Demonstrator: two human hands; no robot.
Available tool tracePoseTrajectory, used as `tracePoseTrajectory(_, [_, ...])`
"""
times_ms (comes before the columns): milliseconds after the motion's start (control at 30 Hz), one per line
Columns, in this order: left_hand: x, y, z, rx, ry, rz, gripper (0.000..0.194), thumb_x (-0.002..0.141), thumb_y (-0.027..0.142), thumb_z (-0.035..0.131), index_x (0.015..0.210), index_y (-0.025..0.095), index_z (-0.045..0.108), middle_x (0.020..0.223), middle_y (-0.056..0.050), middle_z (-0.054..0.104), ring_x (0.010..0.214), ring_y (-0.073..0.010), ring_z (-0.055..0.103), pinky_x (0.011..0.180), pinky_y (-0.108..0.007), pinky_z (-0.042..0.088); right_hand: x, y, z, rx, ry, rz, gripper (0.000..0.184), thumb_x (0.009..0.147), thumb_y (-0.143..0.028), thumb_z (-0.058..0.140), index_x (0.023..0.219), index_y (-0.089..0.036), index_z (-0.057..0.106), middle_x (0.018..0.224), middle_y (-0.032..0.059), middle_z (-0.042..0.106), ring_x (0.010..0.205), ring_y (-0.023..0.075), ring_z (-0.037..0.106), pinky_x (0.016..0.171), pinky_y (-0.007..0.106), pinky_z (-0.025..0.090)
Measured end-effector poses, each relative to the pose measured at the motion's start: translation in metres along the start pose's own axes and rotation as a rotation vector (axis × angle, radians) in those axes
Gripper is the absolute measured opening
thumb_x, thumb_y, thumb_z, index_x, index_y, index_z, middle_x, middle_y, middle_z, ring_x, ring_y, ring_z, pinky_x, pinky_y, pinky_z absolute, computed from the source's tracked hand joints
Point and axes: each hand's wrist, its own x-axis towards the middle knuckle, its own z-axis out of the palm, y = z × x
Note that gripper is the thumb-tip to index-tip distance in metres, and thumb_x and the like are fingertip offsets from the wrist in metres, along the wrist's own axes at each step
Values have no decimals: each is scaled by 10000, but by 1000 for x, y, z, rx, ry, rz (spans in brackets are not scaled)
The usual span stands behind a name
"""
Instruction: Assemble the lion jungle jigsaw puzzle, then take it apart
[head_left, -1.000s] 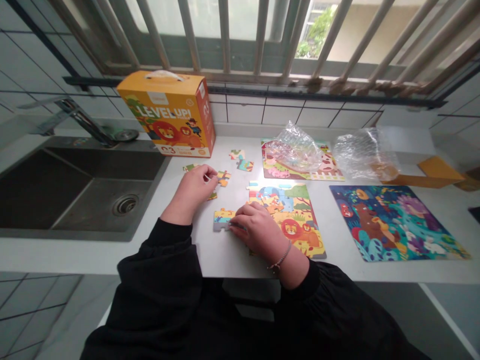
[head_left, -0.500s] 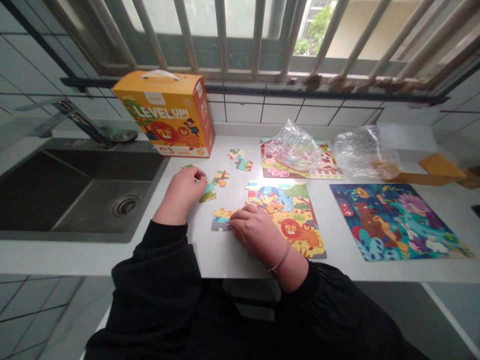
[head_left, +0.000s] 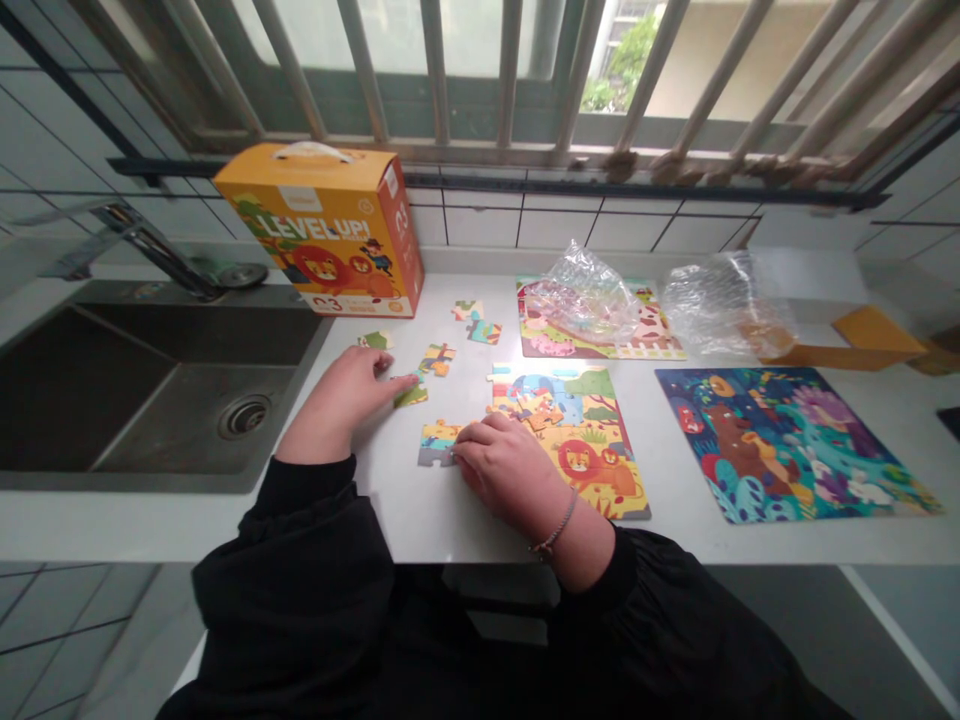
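While the right hand [head_left: 504, 465] curls over a puzzle piece [head_left: 437, 443] left of the jigsaw [head_left: 577, 445], pinch unclear | left hand [head_left: 337, 402] open, fingers spread, nearest a loose piece [head_left: 411, 397]

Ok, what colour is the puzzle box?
The puzzle box is golden orange, with a red-orange lion on its front; the head view shows it best.

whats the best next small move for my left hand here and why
Probably slide your left hand onto the loose jigsaw piece by its fingertips and pick it up. It's the nearest piece, lying apart on the white counter, while your right hand is busy on the joined pieces beside the part-built lion jigsaw.
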Motion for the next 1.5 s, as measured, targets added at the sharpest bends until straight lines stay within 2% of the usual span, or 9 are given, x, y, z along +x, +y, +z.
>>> tracePoseTrajectory(200, [-3,35,21,16,91,89,550,948,667,761,1206,183,803,1265,-184,699,1292,-402,659,1218,-523,518,-2,-8,-2,-48,-23,20,236,1136,-211,629,1046,-202,846,1176,116,829,1070,316,672,938,488,580])
tracePoseTrajectory(333, [-3,59,31,57,106,17,578,949,660,777,1249,166,789,1311,-202,687,1320,-432,633,1202,-554,517,-11,-6,-27,69,165,-22,211,1127,-213,646,1235,-200,827,1322,125,816,1153,306,713,1061,501,593])
tracePoseTrajectory(467, [1,66,33,39,75,-57,514,918,585,848,1255,202,787,1363,-183,687,1354,-432,617,1186,-573,517,-22,33,-61,106,487,24,224,1125,-240,646,1255,-236,829,1226,117,830,1155,299,754,1038,510,618])
tracePoseTrajectory(600, [6,63,34,-16,56,-54,404,917,503,876,1184,211,789,1322,-159,714,1316,-398,645,1171,-559,522,-32,91,-70,67,654,184,222,1101,-290,635,1109,-223,846,1133,126,839,1111,304,777,1001,517,631])
tracePoseTrajectory(800, [9,57,38,-107,86,-17,395,858,433,927,1139,215,755,1233,-133,781,1160,-348,710,1072,-516,560,-37,126,-50,191,608,426,251,1069,-370,628,1016,-229,828,1086,107,847,857,245,738,808,414,609])
tracePoseTrajectory(1033, [6,52,34,-147,136,71,337,875,362,871,1155,210,761,1199,-122,816,1113,-320,730,1051,-481,562,-32,126,-45,154,483,413,234,1067,-352,635,967,-222,802,1014,108,791,898,255,729,863,393,569])
tracePoseTrajectory(1300, [6,55,27,-146,89,82,254,939,255,716,1171,205,806,1090,-108,837,1101,-318,759,1034,-444,581,-33,127,-42,158,432,418,232,1072,-347,641,939,-225,788,973,89,784,835,242,701,847,392,539])
tracePoseTrajectory(1367, [7,49,22,-149,140,30,228,957,246,683,1134,202,819,1103,-114,840,1080,-314,765,1029,-435,585,-33,127,-42,158,430,411,232,1068,-342,637,931,-225,784,966,90,782,841,246,703,848,395,537])
tracePoseTrajectory(1500, [10,19,4,-205,334,-247,273,982,205,609,1135,209,834,1092,-105,844,1008,-307,779,980,-444,596,-33,129,-41,149,426,413,223,1062,-347,642,924,-234,777,985,98,793,903,263,723,866,396,540])
